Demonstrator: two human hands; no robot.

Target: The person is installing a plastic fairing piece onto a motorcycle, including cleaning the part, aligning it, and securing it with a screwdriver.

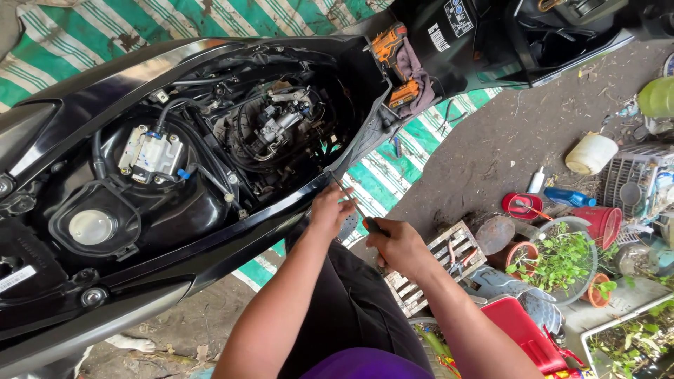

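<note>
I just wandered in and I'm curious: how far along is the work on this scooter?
The scooter already stands opened up, engine parts bare. In hand: the right hand holds a screwdriver with its tip at the black side panel, and the left hand steadies it there. The panels are still on, and a cordless drill lies unused.

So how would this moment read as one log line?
right hand: grips screwdriver | left hand: steadies its shaft | tip: at scooter side panel | seat: raised

Two bare arms with no sleeves, left hand [330, 208] and right hand [398, 245] without gloves or rings, black pants, a bit of purple shirt
</note>
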